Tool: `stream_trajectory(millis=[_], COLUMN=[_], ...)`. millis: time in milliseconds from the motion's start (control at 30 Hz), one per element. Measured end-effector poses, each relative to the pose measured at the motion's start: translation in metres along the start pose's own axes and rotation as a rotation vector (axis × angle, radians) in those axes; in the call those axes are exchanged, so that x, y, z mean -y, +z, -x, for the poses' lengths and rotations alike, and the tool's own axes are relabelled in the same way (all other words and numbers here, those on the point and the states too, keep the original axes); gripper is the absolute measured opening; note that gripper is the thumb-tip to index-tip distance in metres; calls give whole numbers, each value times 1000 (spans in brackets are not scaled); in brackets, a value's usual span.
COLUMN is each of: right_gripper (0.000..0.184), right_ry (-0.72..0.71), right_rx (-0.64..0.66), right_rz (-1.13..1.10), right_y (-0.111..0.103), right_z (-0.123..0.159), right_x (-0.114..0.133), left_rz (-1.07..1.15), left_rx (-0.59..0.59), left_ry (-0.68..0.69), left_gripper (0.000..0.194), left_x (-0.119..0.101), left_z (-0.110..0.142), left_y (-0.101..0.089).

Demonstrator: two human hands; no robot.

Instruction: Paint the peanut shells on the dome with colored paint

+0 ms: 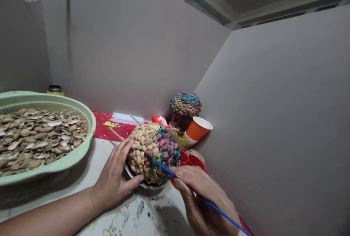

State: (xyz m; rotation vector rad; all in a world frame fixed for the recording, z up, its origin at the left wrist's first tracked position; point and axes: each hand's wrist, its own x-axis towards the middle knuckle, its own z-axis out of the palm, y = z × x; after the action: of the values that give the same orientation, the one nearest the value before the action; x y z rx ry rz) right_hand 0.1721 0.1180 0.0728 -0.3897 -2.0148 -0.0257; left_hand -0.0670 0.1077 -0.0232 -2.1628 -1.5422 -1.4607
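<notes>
A ball covered in peanut shells [143, 139] sits in a metal bowl [130, 172]. Its left part is bare tan; the right part is painted teal, purple and green. Two thin sticks [116, 134] show behind its upper left. My left hand [115, 172] holds the ball from the left, fingers on its upper side and thumb low at the front. Between the thumb and fingers of my right hand [203, 188] is a blue-handled paintbrush [165, 168]. The dark bristles touch the ball's front, where bare shells meet painted ones.
A green basket [91, 119] of shells stands left, with a yellow container [55, 89] behind. Behind the ball are a painted shell ball [186, 104], an orange paper cup [197, 129], red cups [195, 161] and white sticks [128, 118]. Grey panels [131, 46] enclose the paint-stained table [131, 210].
</notes>
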Motion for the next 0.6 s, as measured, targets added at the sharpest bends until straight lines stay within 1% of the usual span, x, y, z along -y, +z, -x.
stream_trajectory(millis=[167, 300, 400, 600], right_gripper=[30, 28, 25, 29], right_ry=[-7, 7, 15, 20], right_rx=[-46, -5, 19, -21], right_rz=[18, 1, -7, 6], right_y=[-5, -5, -3, -4], right_z=[-1, -2, -2, -2], right_x=[1, 5, 4, 1], left_rz=[-4, -3, -3, -5], left_rx=[2, 6, 8, -1], left_ry=[-9, -10, -6, 3], left_gripper=[84, 84, 84, 83], left_x=[0, 1, 1, 0], left_z=[0, 0, 0, 1], left_y=[0, 1, 1, 0])
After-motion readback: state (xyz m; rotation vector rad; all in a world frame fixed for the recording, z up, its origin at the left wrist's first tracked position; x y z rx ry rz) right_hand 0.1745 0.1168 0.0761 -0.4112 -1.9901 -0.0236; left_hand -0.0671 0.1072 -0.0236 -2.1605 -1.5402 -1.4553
